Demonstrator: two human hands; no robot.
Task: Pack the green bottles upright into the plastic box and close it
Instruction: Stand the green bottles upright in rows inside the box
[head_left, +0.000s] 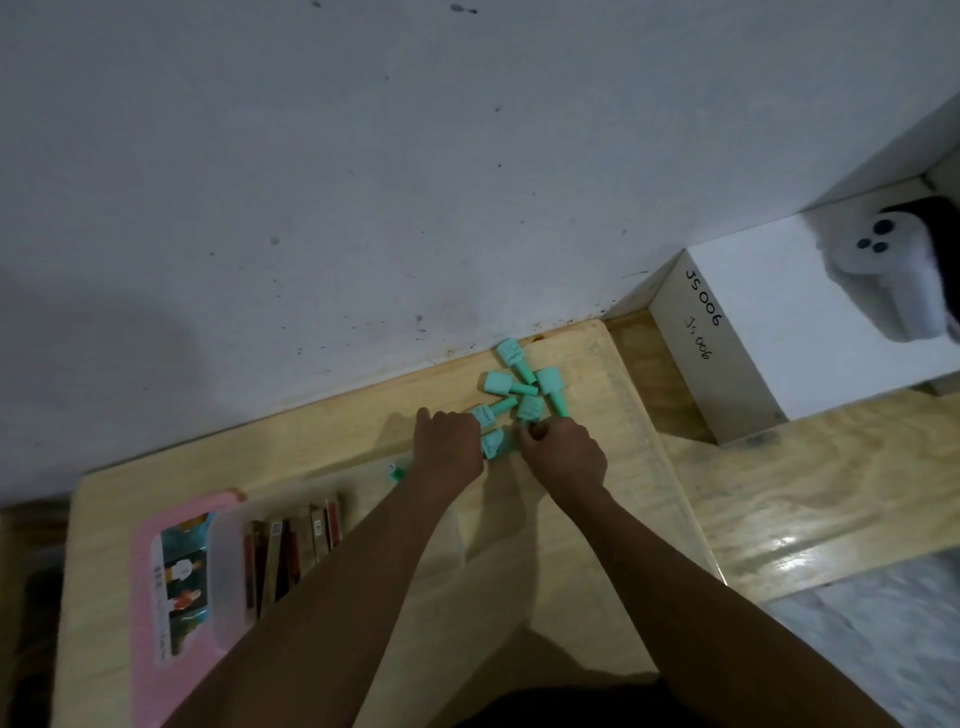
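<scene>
The green bottles (498, 383) are seen in a small pile at the far side of the table (337, 436), close to the wall (363, 208). All of them are lying flat, and their caps are pointed every which way, so each one must be turned up onto its bottom before it is packed. Both hands are placed at the near edge of the pile. The left hand (449, 441) is curled over the left side and the right hand (563, 452) is curled at the right side, with one bottle (491, 444) lying between them. A bit of green is seen at the right fingertips, but whether a bottle is truly held by either hand cannot be told. One more bottle (397, 470) is half hidden beside the left wrist. The plastic box (226, 571) is set well apart from the pile, back toward the person and off to the left, so it is nearer to the left arm. Some brown packs (291, 545) are stood in its left part. Its pink lid (150, 597) is laid just beside it, on the left. Bare wood is left between pile and box for carrying. Care is needed near the wall and near the table's right edge, where a white box (779, 338) is set.
</scene>
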